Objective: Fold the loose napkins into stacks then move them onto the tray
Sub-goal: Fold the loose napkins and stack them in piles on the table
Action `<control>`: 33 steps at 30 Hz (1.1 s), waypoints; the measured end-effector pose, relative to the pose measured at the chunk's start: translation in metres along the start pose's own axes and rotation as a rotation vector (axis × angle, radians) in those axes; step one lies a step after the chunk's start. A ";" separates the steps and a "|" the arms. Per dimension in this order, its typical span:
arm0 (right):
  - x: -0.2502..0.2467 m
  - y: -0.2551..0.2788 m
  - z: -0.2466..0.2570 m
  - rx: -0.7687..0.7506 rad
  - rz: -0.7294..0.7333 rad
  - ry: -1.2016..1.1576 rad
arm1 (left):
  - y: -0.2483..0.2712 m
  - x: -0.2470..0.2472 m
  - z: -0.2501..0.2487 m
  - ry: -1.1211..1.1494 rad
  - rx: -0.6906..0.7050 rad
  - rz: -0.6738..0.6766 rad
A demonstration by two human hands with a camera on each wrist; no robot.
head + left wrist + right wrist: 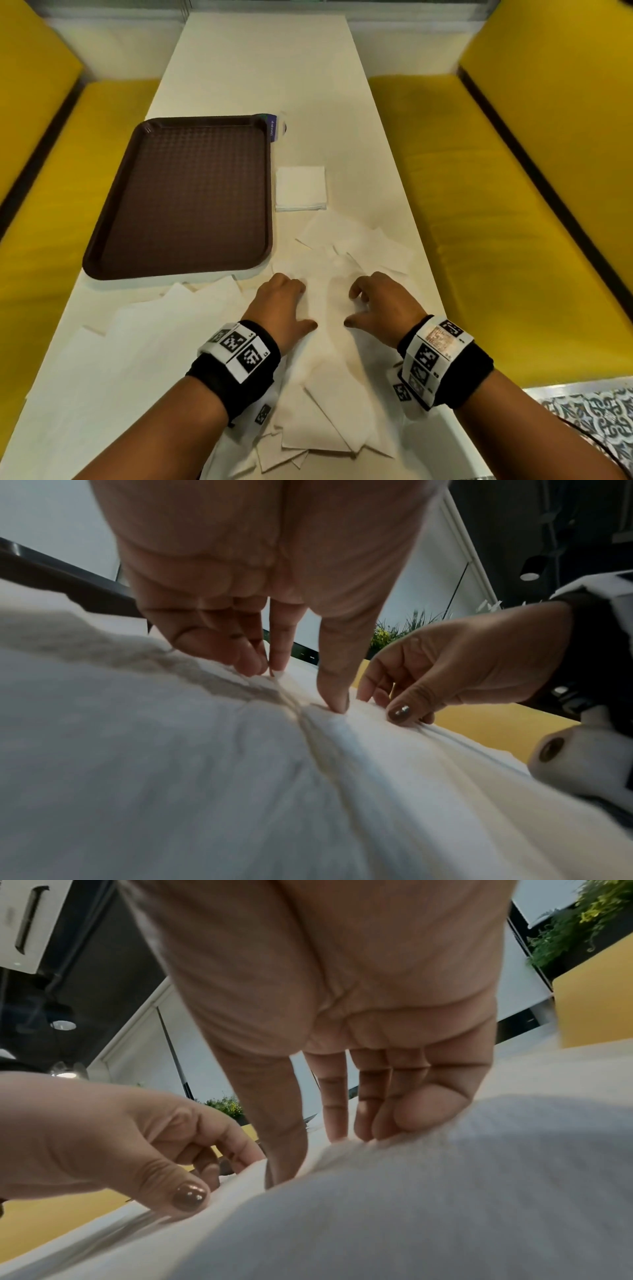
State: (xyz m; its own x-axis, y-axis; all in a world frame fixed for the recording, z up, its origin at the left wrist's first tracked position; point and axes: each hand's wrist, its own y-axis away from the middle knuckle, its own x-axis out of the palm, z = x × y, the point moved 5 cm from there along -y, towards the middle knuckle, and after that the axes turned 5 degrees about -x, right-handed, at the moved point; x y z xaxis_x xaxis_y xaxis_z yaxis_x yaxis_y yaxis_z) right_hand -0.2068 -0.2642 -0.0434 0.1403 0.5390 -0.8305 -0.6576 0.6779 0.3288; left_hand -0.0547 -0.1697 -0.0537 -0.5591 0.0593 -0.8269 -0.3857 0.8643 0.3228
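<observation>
A brown tray (178, 195) lies on the left of the white table (260, 68). A squared stack of folded napkins (300, 187) sits just right of it. Loose white napkins (359, 240) are scattered over the near half of the table. My left hand (284, 305) and right hand (373, 305) sit side by side on one napkin (327, 308) in the middle of the pile. In the left wrist view my left thumb (337, 704) and fingertips (253, 666) press down on it. In the right wrist view my right fingertips (377, 1129) touch its raised fold.
Yellow bench seats (479, 205) run along both sides of the table. A small dark-printed packet (275, 126) lies at the tray's far right corner. More loose napkins (144, 325) lie in front of the tray and overhang the near table edge.
</observation>
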 end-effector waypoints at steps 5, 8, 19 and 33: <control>0.001 0.002 0.000 -0.003 -0.026 -0.033 | 0.003 -0.003 -0.005 0.070 0.017 -0.044; 0.002 0.003 -0.002 -0.013 -0.040 -0.058 | 0.006 -0.005 -0.007 0.189 0.023 -0.070; -0.007 0.013 0.010 -0.053 -0.083 -0.558 | 0.013 -0.047 0.006 0.921 0.000 -0.126; -0.025 0.002 0.053 -0.077 -0.254 -1.004 | 0.035 -0.061 0.039 1.052 -0.054 -0.147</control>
State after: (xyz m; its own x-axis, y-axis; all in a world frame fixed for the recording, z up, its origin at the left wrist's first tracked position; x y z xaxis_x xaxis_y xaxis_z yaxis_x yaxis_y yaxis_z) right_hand -0.1723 -0.2500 0.0017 0.8102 0.5771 -0.1024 -0.5631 0.8149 0.1373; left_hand -0.0054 -0.1232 -0.0101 -0.8475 -0.5281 -0.0538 -0.5189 0.8028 0.2937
